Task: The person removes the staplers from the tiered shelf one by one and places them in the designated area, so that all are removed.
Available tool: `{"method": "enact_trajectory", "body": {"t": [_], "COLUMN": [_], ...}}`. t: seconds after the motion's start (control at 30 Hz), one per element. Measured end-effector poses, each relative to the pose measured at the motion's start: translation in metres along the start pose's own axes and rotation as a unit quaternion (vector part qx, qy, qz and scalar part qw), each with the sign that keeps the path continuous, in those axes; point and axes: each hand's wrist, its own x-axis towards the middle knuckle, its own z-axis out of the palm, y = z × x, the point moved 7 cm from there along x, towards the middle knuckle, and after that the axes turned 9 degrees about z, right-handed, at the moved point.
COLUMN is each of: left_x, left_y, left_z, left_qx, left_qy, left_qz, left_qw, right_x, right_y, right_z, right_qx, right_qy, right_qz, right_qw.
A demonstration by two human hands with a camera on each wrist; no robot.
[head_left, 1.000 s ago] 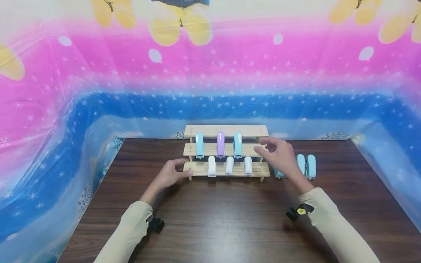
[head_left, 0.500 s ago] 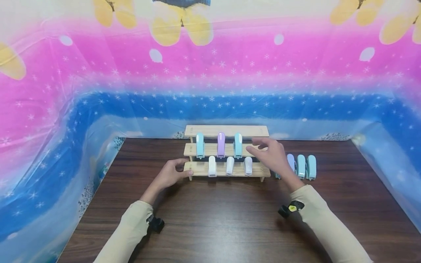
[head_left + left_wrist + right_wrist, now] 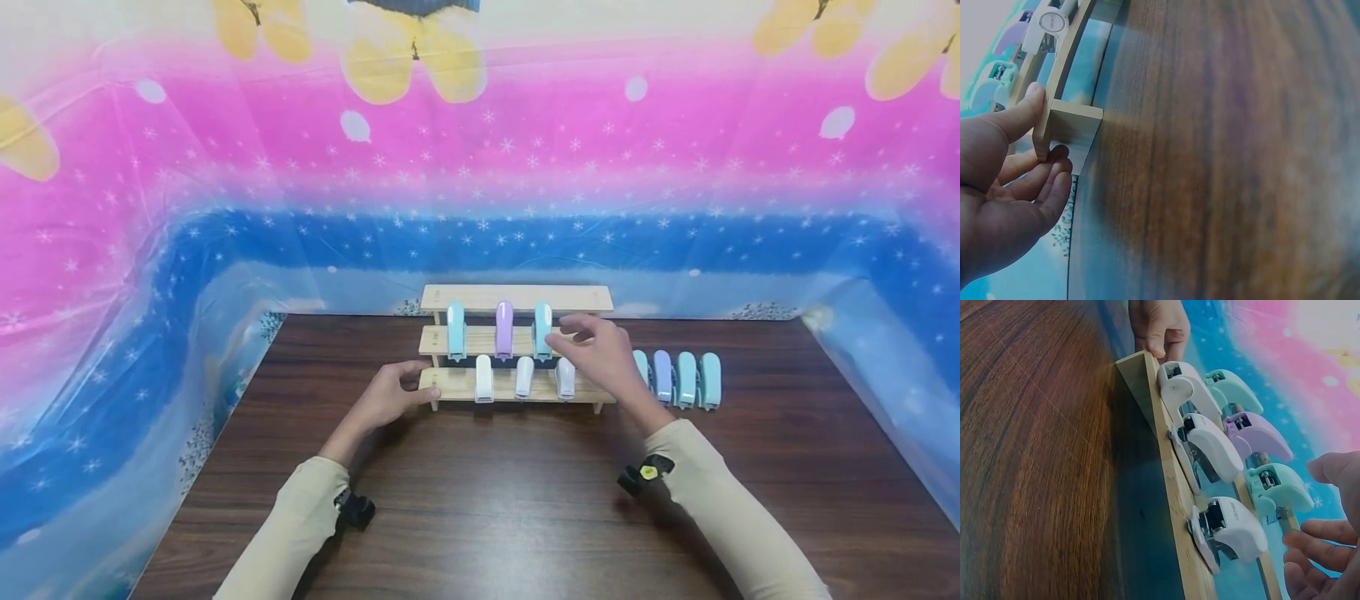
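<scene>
A three-tier wooden rack (image 3: 517, 297) stands at the back of the table. My left hand (image 3: 382, 400) grips the left end of its bottom shelf (image 3: 453, 385), the thumb on top and fingers below in the left wrist view. My right hand (image 3: 600, 354), holding nothing, is beside the right teal stapler (image 3: 542, 323) on the middle shelf. In the right wrist view, its thumb and bent fingers are spread apart next to that teal stapler (image 3: 1282, 487). A purple stapler (image 3: 503, 329) and another teal stapler (image 3: 456, 331) share that shelf. Three white staplers (image 3: 483, 380) sit on the bottom shelf.
Right of the rack, a row of several staplers (image 3: 686, 381), teal and one lavender, stands on the dark wooden table (image 3: 480, 500); my right hand and wrist partly block its left end. A printed cloth (image 3: 480, 167) hangs behind and along both sides.
My right hand has moved left along the middle shelf towards the right teal stapler, uncovering more of the table row. The left hand has kept its grip on the rack.
</scene>
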Motion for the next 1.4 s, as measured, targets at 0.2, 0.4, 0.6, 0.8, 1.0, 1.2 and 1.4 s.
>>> {"method": "enact_trajectory", "body": {"t": [0.2, 0.4, 0.6, 0.8, 1.0, 1.2, 1.4], "left_x": [0.0, 0.0, 0.001, 0.0, 0.0, 0.0, -0.001], "left_y": [-0.001, -0.001, 0.0, 0.0, 0.001, 0.001, 0.001], "left_z": [0.0, 0.0, 0.0, 0.0, 0.0, 0.001, 0.0], "left_qx": [0.004, 0.004, 0.005, 0.002, 0.001, -0.005, -0.008], "left_qy": [0.001, 0.002, 0.001, 0.0, 0.0, 0.0, 0.002], "left_qz": [-0.001, 0.002, 0.004, 0.003, 0.006, -0.003, -0.009], "left_qw": [1.0, 1.0, 1.0, 1.0, 1.0, 1.0, 0.9999], "right_x": [0.003, 0.005, 0.006, 0.008, 0.008, 0.008, 0.01], "right_y": [-0.001, -0.003, -0.005, -0.007, -0.008, -0.008, -0.008], "right_z": [0.004, 0.007, 0.011, 0.013, 0.013, 0.015, 0.016], "right_qx": [-0.003, 0.01, 0.002, -0.007, -0.012, -0.015, -0.012], "right_qy": [0.002, -0.002, -0.003, 0.001, 0.002, 0.003, 0.009], "right_qz": [0.004, 0.004, 0.008, 0.01, 0.009, 0.012, 0.017], "right_qw": [1.0, 1.0, 1.0, 1.0, 1.0, 1.0, 1.0]}}
